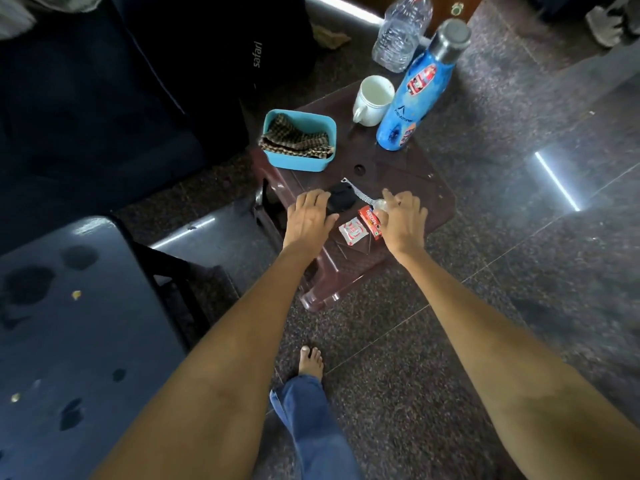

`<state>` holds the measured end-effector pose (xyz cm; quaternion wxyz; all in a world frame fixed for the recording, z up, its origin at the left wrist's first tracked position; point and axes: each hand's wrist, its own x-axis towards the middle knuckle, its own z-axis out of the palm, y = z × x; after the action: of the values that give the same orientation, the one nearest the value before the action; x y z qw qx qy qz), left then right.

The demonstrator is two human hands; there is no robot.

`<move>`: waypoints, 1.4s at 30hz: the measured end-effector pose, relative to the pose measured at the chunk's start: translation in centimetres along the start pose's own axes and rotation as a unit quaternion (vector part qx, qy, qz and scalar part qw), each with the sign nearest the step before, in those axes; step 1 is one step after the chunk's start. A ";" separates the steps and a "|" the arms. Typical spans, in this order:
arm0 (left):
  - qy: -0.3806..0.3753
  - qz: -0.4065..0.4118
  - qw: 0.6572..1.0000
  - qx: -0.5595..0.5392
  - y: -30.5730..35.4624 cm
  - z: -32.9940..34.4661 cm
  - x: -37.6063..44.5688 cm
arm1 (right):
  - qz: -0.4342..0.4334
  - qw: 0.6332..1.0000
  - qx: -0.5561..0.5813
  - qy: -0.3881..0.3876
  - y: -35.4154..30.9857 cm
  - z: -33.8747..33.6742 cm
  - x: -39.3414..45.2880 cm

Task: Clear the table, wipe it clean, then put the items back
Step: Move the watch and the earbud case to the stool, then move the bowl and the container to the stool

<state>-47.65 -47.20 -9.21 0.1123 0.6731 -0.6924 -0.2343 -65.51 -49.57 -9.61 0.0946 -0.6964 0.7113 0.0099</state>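
A small dark brown plastic table stands on the floor below me. On it are a blue box holding a checked cloth, a white cup and a blue metal bottle. Near the front lie a black object, a white sachet and a red sachet. My left hand rests flat, fingers apart, beside the black object. My right hand is closed around a small clear item above the red sachet.
A clear plastic water bottle stands behind the table. A dark suitcase is at the left, a dark seat with stains at the lower left. The floor is speckled granite; my bare foot is under the table's front edge.
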 end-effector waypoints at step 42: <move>0.286 -0.464 0.838 0.033 -60.7 -20.7 -68.7 | -0.387 0.855 0.277 -0.208 -67.2 18.3 -55.3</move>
<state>20.15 17.84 -9.18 0.1614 0.9557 -0.2437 -0.0332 4.04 5.78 -11.48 0.4257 -0.8420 0.3216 -0.0800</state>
